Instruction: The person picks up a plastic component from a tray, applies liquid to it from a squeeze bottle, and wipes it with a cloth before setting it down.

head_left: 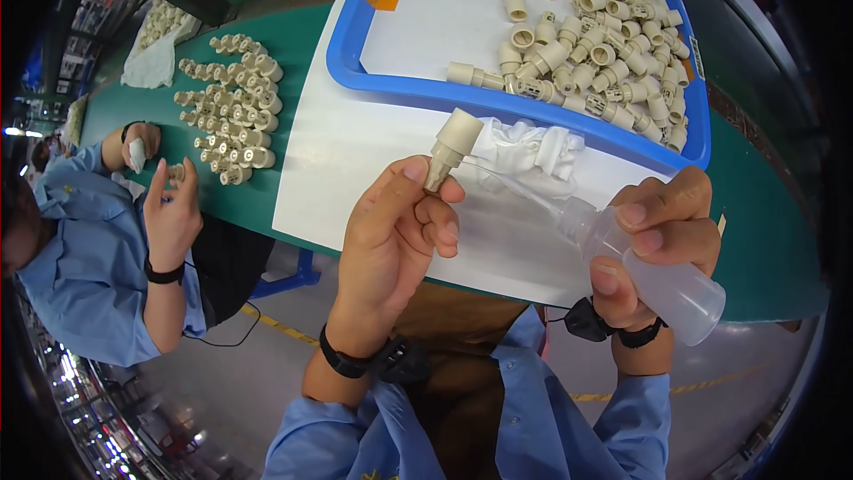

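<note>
1. Left hand [391,231]: pinching a beige plastic fitting [451,147] between thumb and fingers, raised above the white paper sheet [355,160].
2. Right hand [662,244]: wrapped around a clear squeeze bottle [653,271], thin nozzle aimed toward the fitting.
3. Behind both: blue tray [355,62] of loose fittings.

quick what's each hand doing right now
left hand: closed on a beige plastic fitting
right hand: closed on a clear squeeze bottle
</note>
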Demonstrator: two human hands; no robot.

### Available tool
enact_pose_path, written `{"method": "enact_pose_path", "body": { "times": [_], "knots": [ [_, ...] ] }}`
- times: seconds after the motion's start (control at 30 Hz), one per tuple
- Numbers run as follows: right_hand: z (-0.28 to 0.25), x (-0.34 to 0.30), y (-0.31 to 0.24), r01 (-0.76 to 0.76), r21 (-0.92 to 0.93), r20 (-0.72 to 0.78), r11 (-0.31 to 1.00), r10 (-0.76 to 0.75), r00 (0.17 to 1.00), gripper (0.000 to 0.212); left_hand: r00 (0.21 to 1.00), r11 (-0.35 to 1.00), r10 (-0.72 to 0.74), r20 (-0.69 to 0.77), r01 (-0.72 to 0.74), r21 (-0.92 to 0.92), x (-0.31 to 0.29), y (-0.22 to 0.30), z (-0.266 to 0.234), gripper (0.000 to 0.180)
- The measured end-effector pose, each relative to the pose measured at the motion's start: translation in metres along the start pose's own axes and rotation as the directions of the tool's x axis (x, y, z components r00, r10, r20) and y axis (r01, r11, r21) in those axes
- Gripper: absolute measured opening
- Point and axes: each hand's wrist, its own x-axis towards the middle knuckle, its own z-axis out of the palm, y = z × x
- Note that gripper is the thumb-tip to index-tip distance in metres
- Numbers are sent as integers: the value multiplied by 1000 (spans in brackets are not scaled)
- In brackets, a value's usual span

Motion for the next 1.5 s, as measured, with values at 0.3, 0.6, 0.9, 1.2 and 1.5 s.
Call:
{"method": "enact_pose_path", "body": {
  "times": [0.3,0.6,0.9,1.2,1.5],
  "knots": [
    [5,-1,2,-16,50,-41,999,18,999,29,985,961,-161,61,170,-216,-3,10,-10,24],
    [-11,-7,16,7,36,-186,999,0,983,29,758,271,651,18,-254,928,-50,71,-46,14],
    [-1,1,17,35,-69,-207,997,-49,977,30,748,-656,569,342,162,737,-68,149,-91,15],
    [-4,-3,18,7,-56,-148,998,-15,989,28,817,-683,485,311,132,719,-59,138,-102,17],
    [-14,6,22,99,-144,-214,985,-128,968,33,742,-700,506,441,54,712,-62,128,-51,24]
  ]
}}
